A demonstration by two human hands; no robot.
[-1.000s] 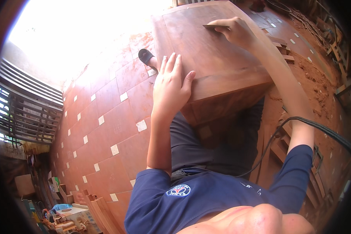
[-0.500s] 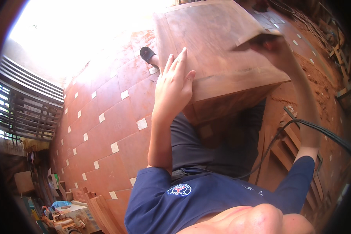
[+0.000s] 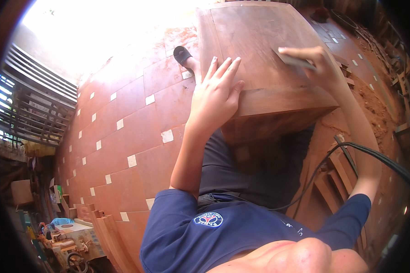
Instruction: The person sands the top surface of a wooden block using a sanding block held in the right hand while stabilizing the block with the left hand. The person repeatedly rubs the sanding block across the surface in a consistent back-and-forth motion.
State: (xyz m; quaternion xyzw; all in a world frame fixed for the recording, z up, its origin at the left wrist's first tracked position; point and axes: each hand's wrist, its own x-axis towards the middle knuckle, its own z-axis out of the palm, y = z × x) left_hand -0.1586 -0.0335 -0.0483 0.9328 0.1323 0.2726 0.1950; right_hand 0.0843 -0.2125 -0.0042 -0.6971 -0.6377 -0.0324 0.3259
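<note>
A large brown wooden piece with a box-like shape (image 3: 255, 34) stands in front of me, its broad framed face turned up. My left hand (image 3: 215, 96) lies open on its near left corner, fingers spread over the edge and thumb apart. Over the right part of the same face, my right hand (image 3: 322, 68) grips a thin, flat, rectangular pad (image 3: 295, 61) that looks like a sanding pad. The pad rests on or just above the wood; motion blur hides its exact kind. My right index finger stretches along its upper side.
A black cable (image 3: 378, 159) loops past my right forearm. Wooden strips (image 3: 335, 177) lie on the floor at the right, near reddish sawdust (image 3: 366, 104). Upright boards (image 3: 116, 241) and a machine with a handwheel (image 3: 77, 261) stand at lower left. My sandalled foot (image 3: 183, 55) shows beyond the left hand.
My right hand has shifted the pad a little down and turned it from a raised tilt to flatter. The left hand stays on the corner, fingers more spread. The whole view has shifted slightly.
</note>
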